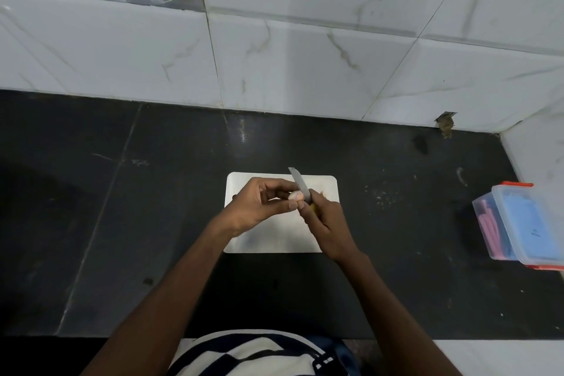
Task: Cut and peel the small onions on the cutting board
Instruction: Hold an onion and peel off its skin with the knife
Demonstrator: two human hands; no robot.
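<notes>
Pinching a small onion [295, 195] between thumb and fingertips, the left hand [262, 207] has a tight grip on it just above the cutting board [244, 241]; the onion's too tucked in to tell which way its long axis runs. The right hand [325, 223] is wrapped shut around the knife [300, 185], handle mostly hidden with a bit of yellow showing; blade sits right against the onion, long axis running away from the person and leaning slightly left, tip toward the tiled wall [305, 55]. The white board lies on the dark bench [122, 223]; well off to the right there's a clear plastic box [518, 226] with pink and blue stuff inside.
</notes>
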